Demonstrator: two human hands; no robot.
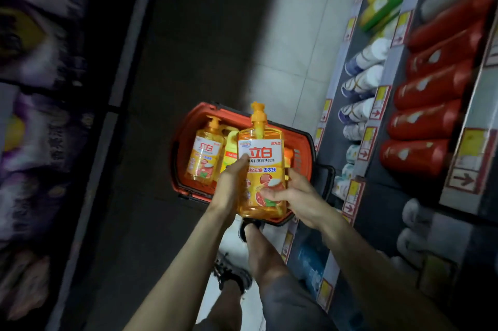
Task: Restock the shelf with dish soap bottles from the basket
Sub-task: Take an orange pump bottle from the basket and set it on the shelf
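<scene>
Left hand (232, 182) and right hand (300, 196) are clasping the dish soap bottle (260, 154) around its lower body; it is likely weighing heavy, rigid and slick.

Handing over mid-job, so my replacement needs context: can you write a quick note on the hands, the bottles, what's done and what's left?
Left hand and right hand both grip one orange dish soap bottle, upright above the red basket on the floor.
In the basket: a second orange bottle and a yellow bottle, lying down.
Done: one bottle is out of the basket.
Left: set it on the shelf at right, then the rest.
</scene>
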